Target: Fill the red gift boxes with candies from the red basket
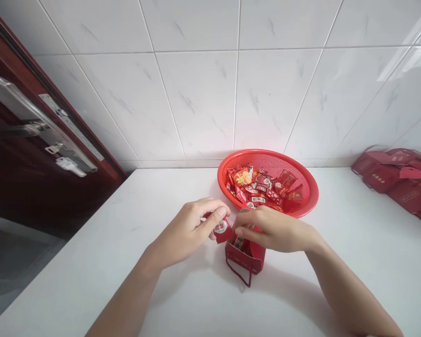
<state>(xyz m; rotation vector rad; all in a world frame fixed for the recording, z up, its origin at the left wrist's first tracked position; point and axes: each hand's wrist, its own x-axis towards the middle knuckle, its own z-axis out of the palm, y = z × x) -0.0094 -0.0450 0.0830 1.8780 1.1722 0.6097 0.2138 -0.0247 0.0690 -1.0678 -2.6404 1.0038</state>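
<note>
My left hand pinches a red candy packet with a white round label, just left of a small red gift box. The box stands open on the white table, and its dark red cord handle hangs over the near side. Over the box's opening, my right hand has its fingers curled down and closed at the far left rim. Whatever those fingertips hold is hidden. A wrapped piece with a pale label shows inside the box beneath them.
A red plastic basket full of red wrapped sweets stands behind my hands. Several red gift boxes are heaped at the right, against the tiled wall. A dark red door with keys is at the left.
</note>
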